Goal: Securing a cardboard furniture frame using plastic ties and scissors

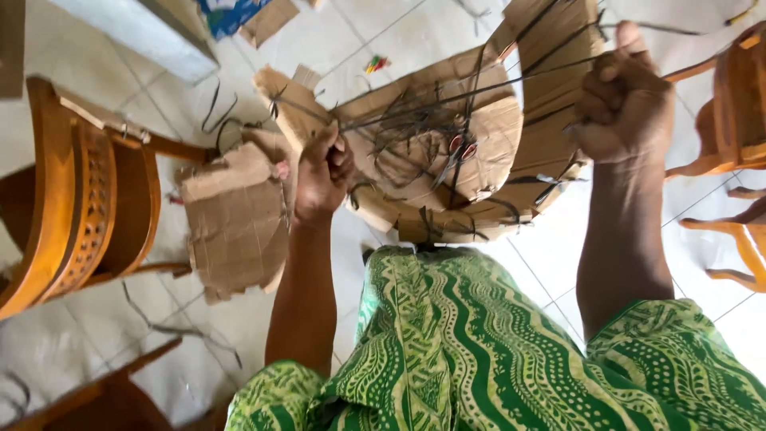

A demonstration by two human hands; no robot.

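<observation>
My left hand (323, 172) is closed in a fist around one end of thin dark strands (463, 89), held over the floor. My right hand (624, 100) is also closed on the strands' other end, higher and to the right, so they stretch taut between both fists. Below them lies a heap of cardboard pieces (479, 136) covered with loose dark strips, with red-handled scissors (456, 153) lying on top. My lap in green patterned cloth (479, 343) fills the bottom of the view.
A wooden chair (80, 199) stands at the left and another wooden chair (734, 120) at the right. A torn cardboard sheet (235, 223) lies on the white tiled floor (120, 335). Loose strips are scattered about. A blue package (227, 12) sits at the top.
</observation>
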